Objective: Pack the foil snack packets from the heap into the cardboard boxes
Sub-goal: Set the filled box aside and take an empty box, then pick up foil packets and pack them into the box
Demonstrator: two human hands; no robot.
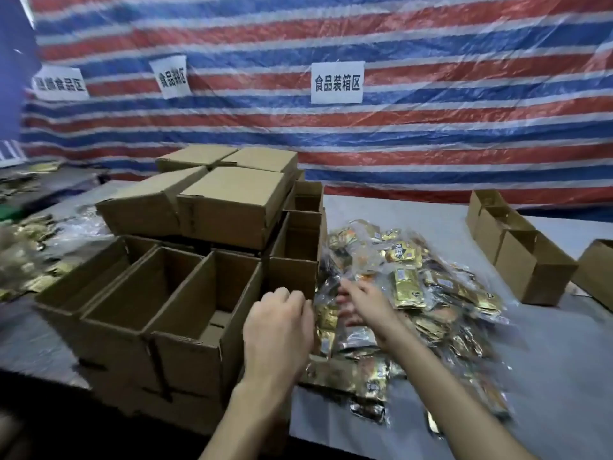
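Left hand (pixel 278 323): we see its back, with the fingers curled downward. The fingertips are hidden, so we cannot tell if it holds a packet or nothing.
Right hand (pixel 363 307): it reaches forward into the heap. The fingers look stretched out and lie on the packets. They are blurred, and we see no packet gripped by them.
Heap of packets (pixel 414 287): gold and dark foil packets, loosely piled. They lie under and around the right hand and spread away to its right. The near-left edge of the heap is just beside the fingertips of the left hand.
Open box (pixel 185 363): it stands just to the left of the left hand. Its right wall is close to that wrist. We see only bare cardboard inside.
Two other open boxes (pixel 112 336): they are in the same row, further to the left of the left hand and touching side by side.
Closed boxes (pixel 232 200): they are stacked beyond the left hand, behind the open row.
Boxes on the right (pixel 530 270): they are open and stand well apart from the right hand, past the heap.
Table (pixel 547 376): a grey surface that carries the heap and the boxes.
Striped tarp (pixel 431 144): red, blue and white, hanging behind the table, with paper signs (pixel 336 82) on it.
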